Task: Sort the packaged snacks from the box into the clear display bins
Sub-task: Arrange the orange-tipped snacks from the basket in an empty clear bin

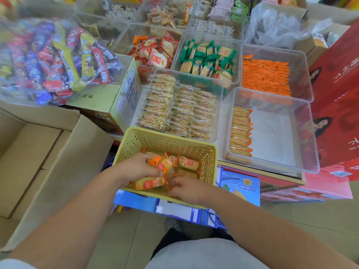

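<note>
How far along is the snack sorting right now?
Partly done. One row of orange packs already stands along the left side of the near clear bin, which is mostly bare. Both the left hand and right hand are gathering packs in the yellow basket, where several more wait.

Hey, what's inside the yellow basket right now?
The yellow basket holds orange-wrapped snack packs. The left hand grips a few; the right hand reaches in beside them. Both hands cover the near part, so a full count isn't possible.
</note>
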`<action>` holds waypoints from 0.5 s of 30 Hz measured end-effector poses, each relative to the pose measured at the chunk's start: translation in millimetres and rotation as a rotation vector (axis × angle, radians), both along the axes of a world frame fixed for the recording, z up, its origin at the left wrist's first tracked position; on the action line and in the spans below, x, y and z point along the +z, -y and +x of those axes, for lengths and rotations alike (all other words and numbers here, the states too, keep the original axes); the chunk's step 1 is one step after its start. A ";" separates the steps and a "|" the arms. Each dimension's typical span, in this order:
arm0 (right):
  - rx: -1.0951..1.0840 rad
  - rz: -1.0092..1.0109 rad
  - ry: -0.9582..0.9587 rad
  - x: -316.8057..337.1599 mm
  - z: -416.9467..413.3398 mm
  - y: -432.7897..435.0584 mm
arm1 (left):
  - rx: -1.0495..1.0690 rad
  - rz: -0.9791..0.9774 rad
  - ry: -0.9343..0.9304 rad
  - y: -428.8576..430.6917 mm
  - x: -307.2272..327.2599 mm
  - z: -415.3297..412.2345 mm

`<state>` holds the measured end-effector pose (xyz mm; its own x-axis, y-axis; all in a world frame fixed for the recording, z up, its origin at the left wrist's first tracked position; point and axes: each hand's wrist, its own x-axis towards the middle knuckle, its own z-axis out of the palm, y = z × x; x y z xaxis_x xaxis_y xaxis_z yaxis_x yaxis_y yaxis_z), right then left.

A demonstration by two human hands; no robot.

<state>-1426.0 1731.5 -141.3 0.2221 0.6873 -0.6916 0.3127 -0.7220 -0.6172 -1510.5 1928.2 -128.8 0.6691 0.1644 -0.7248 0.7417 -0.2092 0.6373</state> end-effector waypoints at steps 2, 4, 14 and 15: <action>-0.048 0.000 0.023 -3.8 2.5 0.0 | 0.189 0.022 0.069 1.0 3.9 -5.2; -0.077 -0.013 0.051 -8.8 5.4 -0.7 | 0.454 -0.067 0.145 1.7 8.7 -15.9; -0.342 0.179 -0.070 5.7 -4.4 -48.0 | 1.295 -0.686 0.475 19.9 33.2 -86.0; -0.423 0.253 -0.159 16.0 -10.5 -55.9 | 1.325 -0.672 0.477 21.4 33.2 -88.0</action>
<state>-1436.4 1787.4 -125.3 0.4221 0.7105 -0.5630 -0.0859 -0.5869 -0.8051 -1598.5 1906.8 -95.6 0.4952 0.5466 -0.6753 -0.1314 0.8155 0.5637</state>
